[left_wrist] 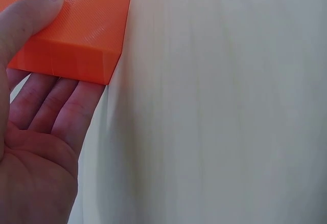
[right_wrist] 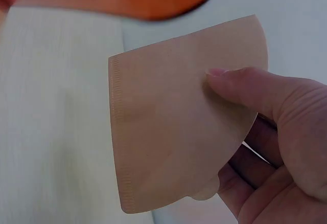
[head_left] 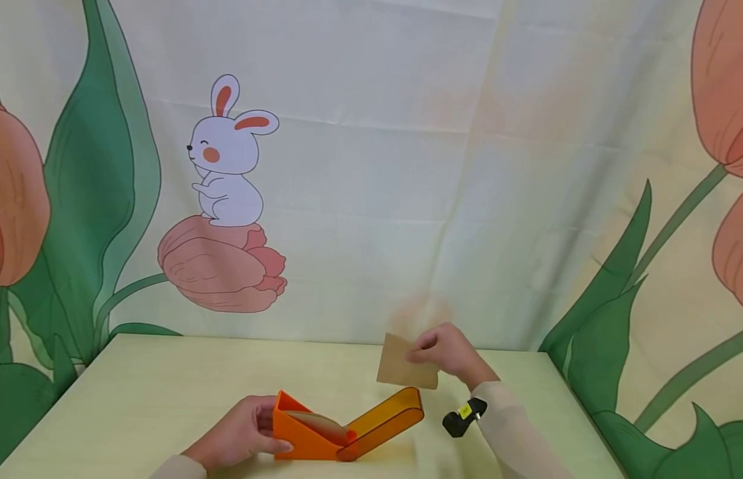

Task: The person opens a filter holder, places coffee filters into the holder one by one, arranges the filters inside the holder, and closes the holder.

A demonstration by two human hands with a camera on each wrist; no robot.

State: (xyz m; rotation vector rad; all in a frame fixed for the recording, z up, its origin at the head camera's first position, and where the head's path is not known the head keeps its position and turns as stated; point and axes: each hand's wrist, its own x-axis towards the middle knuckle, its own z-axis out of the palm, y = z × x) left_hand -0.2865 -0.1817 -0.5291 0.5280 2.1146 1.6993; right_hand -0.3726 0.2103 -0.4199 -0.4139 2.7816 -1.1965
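A brown paper coffee filter with a crimped edge is pinched between the thumb and fingers of my right hand, raised over the back of the table. My left hand grips an orange filter holder from its left end, thumb on the near face and fingers behind. The holder's see-through amber lid is swung up to the right. Inside the holder, the edge of more brown filters shows. In the left wrist view, only the holder's closed orange end is visible, and its contents are hidden.
The pale table meets a hanging cloth backdrop printed with a rabbit and tulips. A black wrist camera with a yellow label sits by my right sleeve.
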